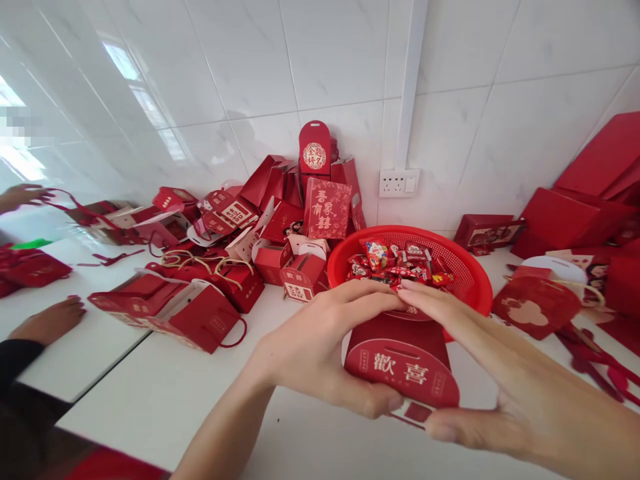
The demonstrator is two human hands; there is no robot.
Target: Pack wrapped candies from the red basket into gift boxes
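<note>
A red cardboard candy box with a rounded flap and pale Chinese characters is between my two hands. My left hand is closed around its left side, fingers over the far edge and thumb at the near lower edge. On the opposite side, my right hand grips it too, its thumb low on the front and fingertips at the far edge. Just beyond the box sits a red plastic basket holding several wrapped candies. The far flap of the box is partly covered by my fingers.
Red gift boxes crowd the white table to the left, more boxes to the right. At far left, another person's hand holds a ribbon; a second hand rests on the table. A socket is on the tiled wall.
</note>
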